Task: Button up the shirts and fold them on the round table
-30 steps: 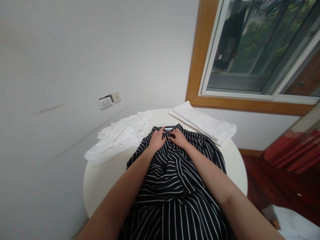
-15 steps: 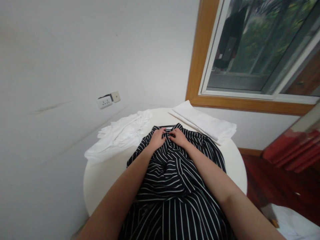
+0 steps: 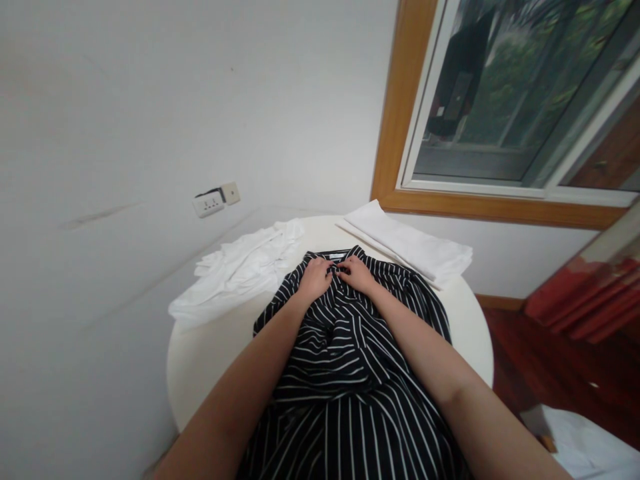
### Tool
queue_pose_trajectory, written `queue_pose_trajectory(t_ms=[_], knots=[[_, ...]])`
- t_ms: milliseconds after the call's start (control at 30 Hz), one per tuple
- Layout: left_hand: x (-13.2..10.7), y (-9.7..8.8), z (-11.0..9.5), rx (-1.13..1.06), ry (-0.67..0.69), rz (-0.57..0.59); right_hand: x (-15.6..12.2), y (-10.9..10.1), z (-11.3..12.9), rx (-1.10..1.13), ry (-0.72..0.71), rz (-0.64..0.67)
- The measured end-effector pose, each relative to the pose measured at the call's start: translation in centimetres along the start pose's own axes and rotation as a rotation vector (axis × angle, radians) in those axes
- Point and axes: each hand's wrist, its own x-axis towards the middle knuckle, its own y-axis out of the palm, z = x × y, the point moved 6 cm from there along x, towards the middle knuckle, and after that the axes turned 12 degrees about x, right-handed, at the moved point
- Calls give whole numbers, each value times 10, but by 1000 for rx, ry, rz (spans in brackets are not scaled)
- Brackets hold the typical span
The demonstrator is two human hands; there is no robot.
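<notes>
A black shirt with thin white stripes [image 3: 350, 373] lies spread over a round white table [image 3: 210, 360] and hangs off its near edge. My left hand [image 3: 315, 279] and my right hand [image 3: 356, 273] meet at the shirt's collar on the far side. Both have their fingers curled and pinched on the collar fabric, fingertips almost touching. My forearms lie over the shirt's body.
A crumpled white garment [image 3: 240, 270] lies at the table's far left. A folded white cloth [image 3: 410, 245] lies at the far right, below a wood-framed window [image 3: 395, 133]. A wall socket [image 3: 215, 199] is on the left wall. Red fabric [image 3: 585, 293] is on the floor at right.
The hands have barely moved; their fingertips have drawn slightly closer together on the collar. The view has shifted a little.
</notes>
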Motion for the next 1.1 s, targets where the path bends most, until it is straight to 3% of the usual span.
queue_pose_trajectory(t_ms=[333, 1100], knots=[[-3, -1, -2, 119, -55, 21, 1, 0, -3, 29, -13, -19], [-3, 0, 1, 85, -81, 28, 0, 0, -1, 13, -11, -29]])
